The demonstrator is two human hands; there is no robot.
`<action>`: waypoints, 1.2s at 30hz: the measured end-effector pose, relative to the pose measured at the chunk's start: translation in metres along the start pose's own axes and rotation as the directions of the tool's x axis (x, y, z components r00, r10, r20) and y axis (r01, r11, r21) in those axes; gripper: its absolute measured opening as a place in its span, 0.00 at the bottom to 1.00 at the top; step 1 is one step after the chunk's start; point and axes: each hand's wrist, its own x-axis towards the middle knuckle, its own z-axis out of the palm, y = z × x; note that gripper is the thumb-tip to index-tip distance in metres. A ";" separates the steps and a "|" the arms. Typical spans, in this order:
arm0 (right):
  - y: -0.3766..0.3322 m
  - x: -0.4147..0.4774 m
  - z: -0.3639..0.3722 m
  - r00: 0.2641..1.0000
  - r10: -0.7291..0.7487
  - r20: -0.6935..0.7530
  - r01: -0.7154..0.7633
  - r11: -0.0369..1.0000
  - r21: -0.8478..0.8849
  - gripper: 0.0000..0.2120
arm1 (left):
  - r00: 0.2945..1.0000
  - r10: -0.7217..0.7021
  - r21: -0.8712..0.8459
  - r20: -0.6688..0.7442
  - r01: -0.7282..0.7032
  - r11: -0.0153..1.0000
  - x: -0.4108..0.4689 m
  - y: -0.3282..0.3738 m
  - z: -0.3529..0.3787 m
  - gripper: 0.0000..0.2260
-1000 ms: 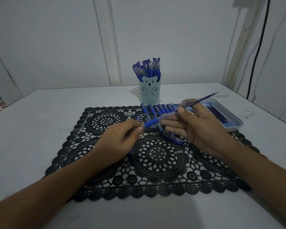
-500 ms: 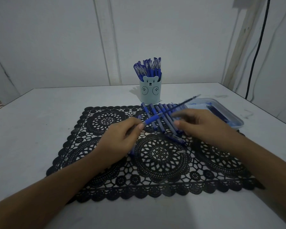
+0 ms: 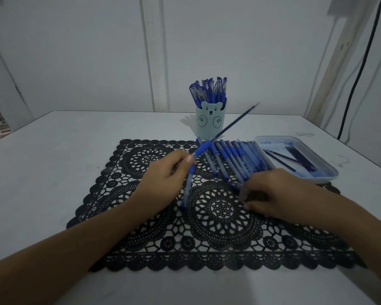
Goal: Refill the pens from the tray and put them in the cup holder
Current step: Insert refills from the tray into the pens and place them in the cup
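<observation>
Head view: the left hand grips a blue pen with a soft blue rubber grip between the thumb and the curled fingers, and holds it raised over the mat. A thin dark refill stands out of this pen, slanting up and away from the hand, toward the right. Just beside the thumb of the left hand a second pale blue pen lies on the black lace placemat; whether the hand touches it I cannot tell. The right hand is low on the placemat with the fingers bent down; whether they pinch something is not possible to see. Its fingertips are at the near end of a row of blue pens, which lie side by side between both hands and beyond them. Just beyond the right hand sits a pale blue plastic tray with loose dark refills inside. Beyond the left hand's pen stands a pale blue cup holder with a bear face, full of upright capped blue pens. All is on a white table
</observation>
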 end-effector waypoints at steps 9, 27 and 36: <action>0.000 0.001 0.003 0.969 -0.036 -0.246 0.052 0.997 0.058 0.10 | 1.000 -0.024 -0.084 0.003 0.024 0.996 0.001 -0.003 0.001 0.10; -0.014 0.002 -0.001 0.751 0.341 -0.565 0.347 0.525 0.777 0.04 | 0.971 0.098 0.144 0.216 -0.131 0.981 -0.006 0.006 0.000 0.06; -0.014 0.002 0.005 0.809 0.252 -0.531 0.222 0.705 0.673 0.03 | 0.958 0.131 0.226 0.254 -0.190 0.955 -0.007 0.007 0.000 0.06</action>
